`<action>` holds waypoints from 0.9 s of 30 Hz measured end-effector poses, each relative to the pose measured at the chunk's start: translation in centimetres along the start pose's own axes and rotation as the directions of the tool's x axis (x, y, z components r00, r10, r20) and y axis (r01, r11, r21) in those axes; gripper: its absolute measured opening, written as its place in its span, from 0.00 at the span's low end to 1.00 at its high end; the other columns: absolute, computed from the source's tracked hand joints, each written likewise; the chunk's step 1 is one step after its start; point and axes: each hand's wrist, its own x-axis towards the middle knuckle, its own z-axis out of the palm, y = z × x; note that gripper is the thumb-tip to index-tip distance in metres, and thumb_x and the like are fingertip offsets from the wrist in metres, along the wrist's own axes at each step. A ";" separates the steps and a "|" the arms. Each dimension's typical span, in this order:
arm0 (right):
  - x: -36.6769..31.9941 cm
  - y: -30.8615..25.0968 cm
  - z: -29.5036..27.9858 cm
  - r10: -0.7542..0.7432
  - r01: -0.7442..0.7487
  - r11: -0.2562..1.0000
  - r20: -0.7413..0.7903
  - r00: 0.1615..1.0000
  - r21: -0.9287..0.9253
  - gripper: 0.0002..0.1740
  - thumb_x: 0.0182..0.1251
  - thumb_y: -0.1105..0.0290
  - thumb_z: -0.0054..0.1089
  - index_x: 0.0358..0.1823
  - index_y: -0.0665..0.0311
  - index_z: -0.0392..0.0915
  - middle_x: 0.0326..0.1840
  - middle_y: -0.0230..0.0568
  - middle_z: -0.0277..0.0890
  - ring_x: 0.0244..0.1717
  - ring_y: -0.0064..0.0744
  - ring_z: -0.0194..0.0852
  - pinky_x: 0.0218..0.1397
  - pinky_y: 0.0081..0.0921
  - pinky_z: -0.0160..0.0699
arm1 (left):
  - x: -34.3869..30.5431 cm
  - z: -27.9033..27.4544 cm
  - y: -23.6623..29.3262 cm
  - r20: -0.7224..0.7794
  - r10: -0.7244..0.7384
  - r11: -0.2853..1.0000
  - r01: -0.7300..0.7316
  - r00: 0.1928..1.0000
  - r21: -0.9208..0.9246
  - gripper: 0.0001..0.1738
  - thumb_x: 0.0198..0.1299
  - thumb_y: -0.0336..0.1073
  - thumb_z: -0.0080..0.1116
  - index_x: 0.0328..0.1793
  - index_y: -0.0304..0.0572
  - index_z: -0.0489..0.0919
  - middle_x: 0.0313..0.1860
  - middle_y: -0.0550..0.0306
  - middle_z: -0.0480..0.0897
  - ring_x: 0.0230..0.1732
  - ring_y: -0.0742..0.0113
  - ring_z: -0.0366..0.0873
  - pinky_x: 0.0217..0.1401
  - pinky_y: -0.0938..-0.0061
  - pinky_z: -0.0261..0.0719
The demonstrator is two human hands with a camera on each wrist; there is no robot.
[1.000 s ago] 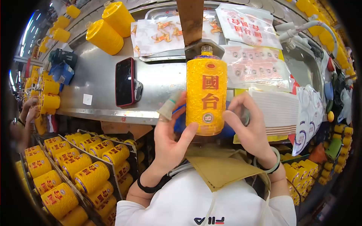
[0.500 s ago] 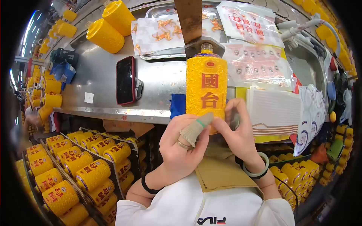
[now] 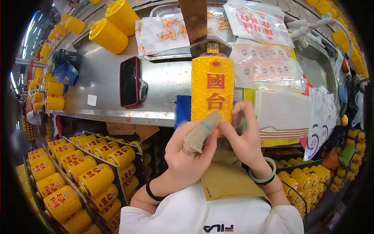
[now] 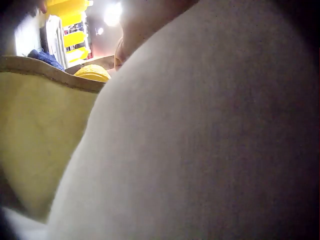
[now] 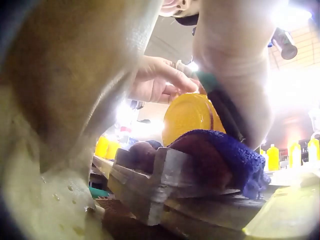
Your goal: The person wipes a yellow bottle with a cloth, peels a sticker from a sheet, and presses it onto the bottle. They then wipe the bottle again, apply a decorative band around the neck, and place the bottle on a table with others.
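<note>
A yellow embossed bottle (image 3: 212,85) with red characters and a clear neck lies with its front up, its base toward the person. My left hand (image 3: 187,142) is at the bottle's lower front, its cloth-sheathed index finger (image 3: 202,130) pressing there and the thumb just below it. That finger covers the bottle's round emblem. My right hand (image 3: 247,136) holds the bottle's lower right side, thumb on the front and bent index finger at the edge. In the right wrist view, the bottle's round base (image 5: 187,120) rests by a blue cloth (image 5: 235,155) on a support.
A phone (image 3: 129,82) lies left on the metal table (image 3: 163,78). Label sheets (image 3: 265,66) and a paper stack (image 3: 280,113) are at the right. Two yellow bottles (image 3: 109,37) stand at the back left. A crate of bottles (image 3: 95,179) sits low at the left.
My left hand has come from the bottle's left side onto its lower front, covering the emblem. The right hand stays at the right side. In the last half second little has moved.
</note>
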 end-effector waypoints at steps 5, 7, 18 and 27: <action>0.0 0.1 0.0 0.009 -0.009 1.000 -0.012 1.000 0.006 0.21 0.69 0.64 0.75 0.48 0.65 0.69 0.40 0.35 0.68 0.40 0.27 0.64 0.45 0.26 0.69 | 0.8 -0.6 -0.1 0.060 0.095 0.974 -0.105 0.994 0.199 0.29 0.54 0.18 0.76 0.64 0.32 0.84 0.43 0.57 0.87 0.34 0.74 0.79 0.39 0.79 0.79; 0.0 -0.1 0.0 -0.001 0.001 1.000 -0.013 1.000 -0.009 0.21 0.69 0.64 0.75 0.48 0.65 0.69 0.40 0.34 0.68 0.40 0.27 0.63 0.45 0.26 0.69 | 0.7 -0.6 -0.2 0.062 0.146 0.957 -0.157 0.987 0.243 0.29 0.54 0.19 0.76 0.65 0.32 0.84 0.41 0.58 0.86 0.33 0.73 0.78 0.38 0.79 0.78; 0.0 -0.1 0.1 -0.003 0.003 1.000 -0.012 1.000 -0.019 0.22 0.69 0.63 0.76 0.48 0.64 0.69 0.39 0.32 0.67 0.38 0.24 0.61 0.42 0.23 0.66 | 0.0 -0.4 0.2 0.052 -0.139 0.981 0.144 0.989 -0.130 0.34 0.59 0.16 0.71 0.73 0.32 0.77 0.43 0.58 0.87 0.42 0.76 0.83 0.46 0.81 0.79; 0.1 0.1 0.3 -0.005 0.006 1.000 -0.023 1.000 0.012 0.23 0.68 0.62 0.78 0.47 0.63 0.69 0.38 0.30 0.67 0.37 0.22 0.60 0.41 0.22 0.66 | 0.3 -1.1 0.1 0.102 -0.202 0.962 0.216 0.974 -0.166 0.35 0.57 0.16 0.73 0.73 0.34 0.78 0.45 0.58 0.87 0.42 0.75 0.84 0.46 0.79 0.80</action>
